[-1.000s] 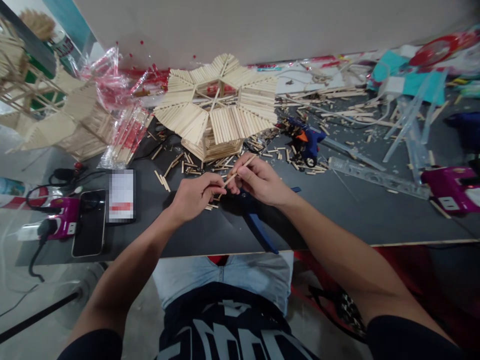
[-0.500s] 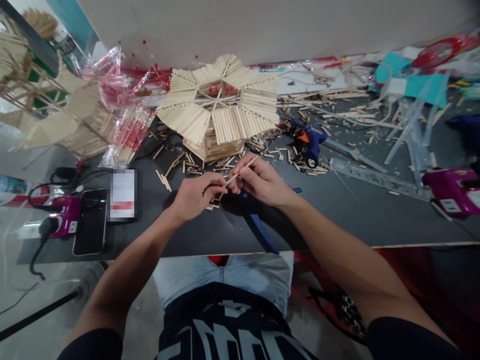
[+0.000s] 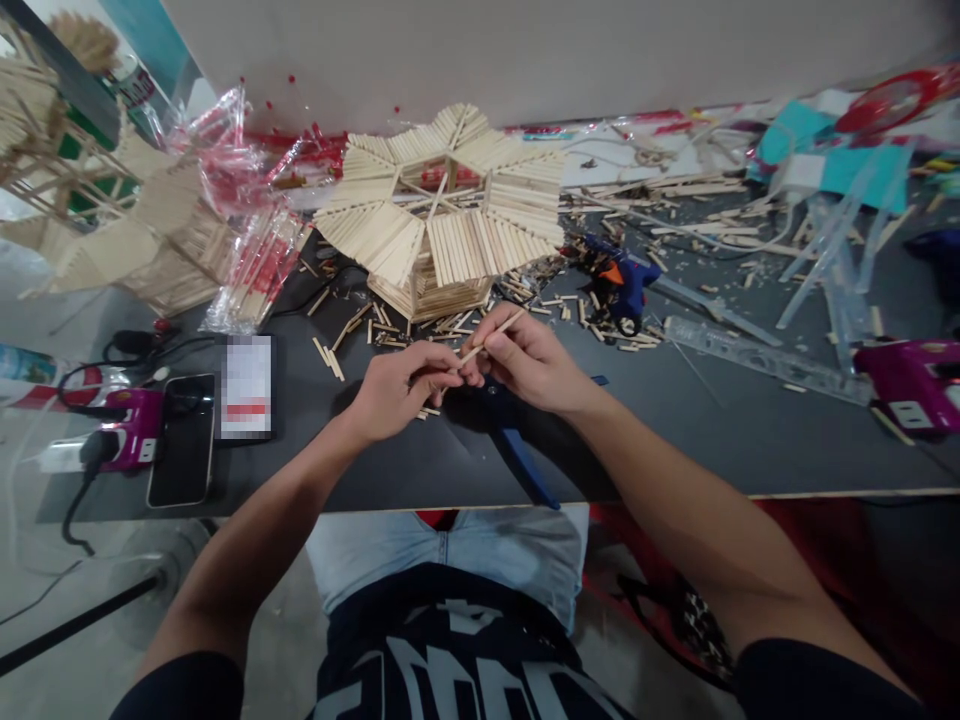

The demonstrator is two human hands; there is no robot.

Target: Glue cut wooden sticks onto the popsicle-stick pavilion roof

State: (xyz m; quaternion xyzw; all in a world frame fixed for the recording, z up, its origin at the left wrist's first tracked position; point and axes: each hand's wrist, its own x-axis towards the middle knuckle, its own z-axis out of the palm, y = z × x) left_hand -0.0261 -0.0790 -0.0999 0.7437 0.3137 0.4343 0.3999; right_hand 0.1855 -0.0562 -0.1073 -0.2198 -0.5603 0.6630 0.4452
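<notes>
Between my two hands is a thin wooden stick [image 3: 472, 354], tilted up toward the right. My left hand [image 3: 401, 385] pinches its lower left end, and the fingertips of my right hand [image 3: 529, 360] grip it nearer the upper end. Under my right hand lies a blue-handled cutting tool [image 3: 525, 463], its head mostly hidden by the hand. Just beyond my hands stands a star-shaped structure of wooden sticks [image 3: 457, 245] with an open centre. Short cut stick pieces [image 3: 328, 357] are scattered around its base.
A blue glue gun [image 3: 628, 288] lies right of the structure, near a clear ruler [image 3: 765, 360] and glue sticks [image 3: 821, 240]. Left are a bag of sticks [image 3: 259, 265], a black phone [image 3: 182, 440], a pink power socket [image 3: 136, 430] and another stick structure [image 3: 142, 235].
The view has shifted very slightly. Both hands keep the stick in nearly the same pose, with no clear change of grip.
</notes>
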